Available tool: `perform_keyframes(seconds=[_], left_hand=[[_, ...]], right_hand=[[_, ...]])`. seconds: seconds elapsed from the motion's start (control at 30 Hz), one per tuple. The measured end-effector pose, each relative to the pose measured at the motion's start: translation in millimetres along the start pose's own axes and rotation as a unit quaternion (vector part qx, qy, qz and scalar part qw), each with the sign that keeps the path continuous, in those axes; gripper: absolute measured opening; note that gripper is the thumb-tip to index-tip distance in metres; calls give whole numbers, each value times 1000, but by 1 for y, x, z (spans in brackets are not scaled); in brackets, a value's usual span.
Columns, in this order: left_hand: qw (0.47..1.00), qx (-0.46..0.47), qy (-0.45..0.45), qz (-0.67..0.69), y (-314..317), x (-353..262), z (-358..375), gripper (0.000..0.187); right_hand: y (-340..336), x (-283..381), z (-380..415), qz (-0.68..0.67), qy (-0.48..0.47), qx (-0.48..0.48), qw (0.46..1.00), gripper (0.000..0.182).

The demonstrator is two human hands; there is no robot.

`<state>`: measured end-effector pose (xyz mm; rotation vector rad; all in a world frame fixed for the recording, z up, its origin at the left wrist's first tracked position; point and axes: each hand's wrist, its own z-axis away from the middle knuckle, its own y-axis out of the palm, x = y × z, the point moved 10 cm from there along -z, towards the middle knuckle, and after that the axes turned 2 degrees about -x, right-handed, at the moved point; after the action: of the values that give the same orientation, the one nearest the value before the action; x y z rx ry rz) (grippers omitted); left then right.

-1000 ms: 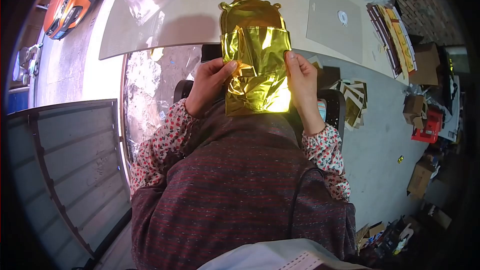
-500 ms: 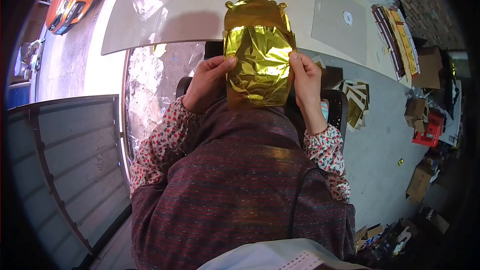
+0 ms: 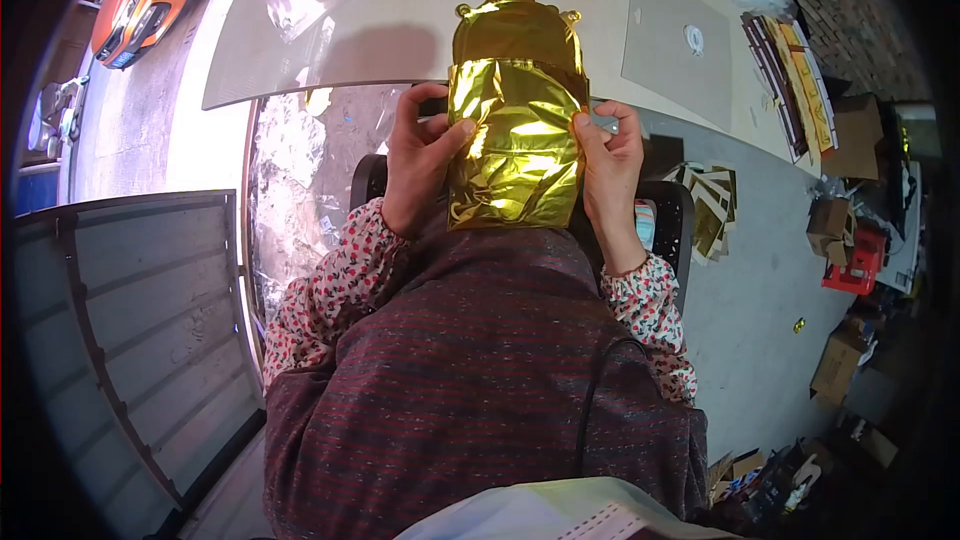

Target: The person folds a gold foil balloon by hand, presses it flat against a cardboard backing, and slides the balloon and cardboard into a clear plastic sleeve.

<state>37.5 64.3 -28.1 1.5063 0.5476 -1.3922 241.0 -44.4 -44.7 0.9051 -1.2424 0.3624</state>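
Note:
A shiny gold foil bag is held up over my lap, its surface creased and reflective. From its top sticks a flat gold shaped piece with small curled knobs at its shoulders and a red mark on its rounded top. My left hand pinches the bag's left edge, thumb in front and the other fingers curled behind. At the right edge, my right hand grips it the same way. The lower part of the gold piece is hidden in the bag.
Beyond the bag stands a pale table with clear plastic wrap on it. A grey sheet carries a white roll. Card stacks lie at the right edge. Cardboard boxes and a red stool are on the right.
The bag has dropped slightly toward my lap and tilted a little. My fingers have shifted along its edges, with the left fingers lifting and curling more behind it.

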Motion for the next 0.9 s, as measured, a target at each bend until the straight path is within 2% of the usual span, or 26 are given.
perform_keyframes(seconds=[0.13, 0.23, 0.33, 0.53, 0.63, 0.9], left_hand=[[996, 56, -19, -66, -4, 5, -2, 21], [996, 60, -36, -54, -4, 8, -4, 18], [994, 70, -27, -81, -5, 9, -7, 21], [992, 90, -74, -54, -4, 9, -7, 23], [987, 115, -69, -86, -1, 4, -6, 27], [990, 95, -37, -102, -4, 4, -10, 35]], right_hand=[[6, 7, 2, 20, -20, 18, 999, 13], [3, 9, -1, 50, -26, 43, 997, 12], [2, 11, -2, 59, -26, 68, 996, 15], [3, 12, -4, 58, 16, 87, 994, 18], [2, 10, -3, 64, 32, 106, 992, 19], [2, 12, 0, 88, 50, 106, 989, 30]])
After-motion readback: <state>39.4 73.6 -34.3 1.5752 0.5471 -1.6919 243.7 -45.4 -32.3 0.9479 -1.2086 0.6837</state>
